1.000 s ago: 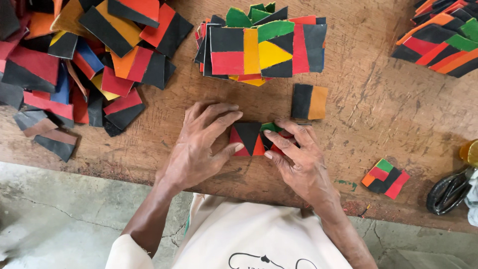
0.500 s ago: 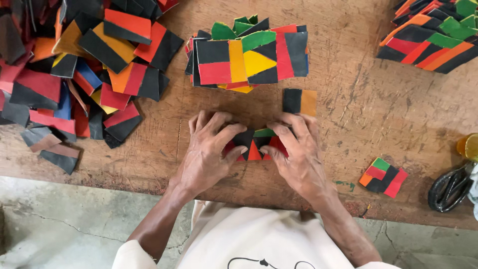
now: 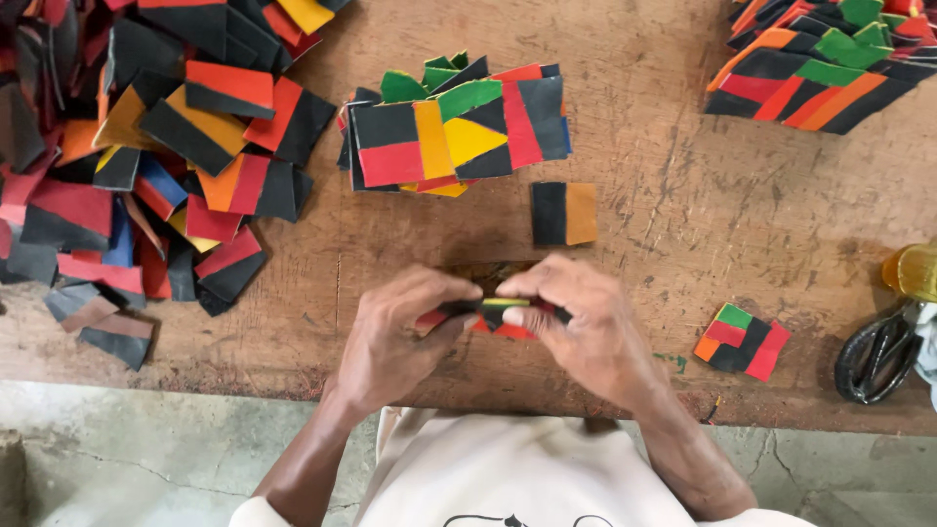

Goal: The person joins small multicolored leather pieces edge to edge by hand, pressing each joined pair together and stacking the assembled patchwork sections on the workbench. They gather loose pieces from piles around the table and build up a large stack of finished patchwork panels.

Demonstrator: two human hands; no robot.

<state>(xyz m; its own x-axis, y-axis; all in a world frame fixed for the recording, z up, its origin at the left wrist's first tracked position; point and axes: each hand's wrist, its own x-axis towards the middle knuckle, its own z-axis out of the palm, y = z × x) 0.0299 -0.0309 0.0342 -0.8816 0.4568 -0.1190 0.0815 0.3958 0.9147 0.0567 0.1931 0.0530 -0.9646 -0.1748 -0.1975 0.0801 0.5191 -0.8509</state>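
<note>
My left hand [image 3: 395, 337] and my right hand [image 3: 581, 322] meet at the near middle of the wooden table [image 3: 664, 215]. Both pinch one small patchwork piece [image 3: 493, 317] of black, red and yellow-green leather, lifted a little and seen nearly edge-on. My fingers hide most of it. Just beyond my right hand lies a flat black and orange piece [image 3: 563, 213]. Farther back sits a stack of joined multicoloured pieces [image 3: 454, 132].
A big loose heap of black, red, orange and blue pieces [image 3: 146, 166] fills the left side. Another stack [image 3: 820, 59] sits at the back right. A small joined patch [image 3: 742, 340] and black scissors [image 3: 875, 353] lie at the right, beside a yellow object [image 3: 913, 271].
My hands pressed the piece flat on the table with spread fingers; now the fingers have curled in and pinch it, raised and turned on edge.
</note>
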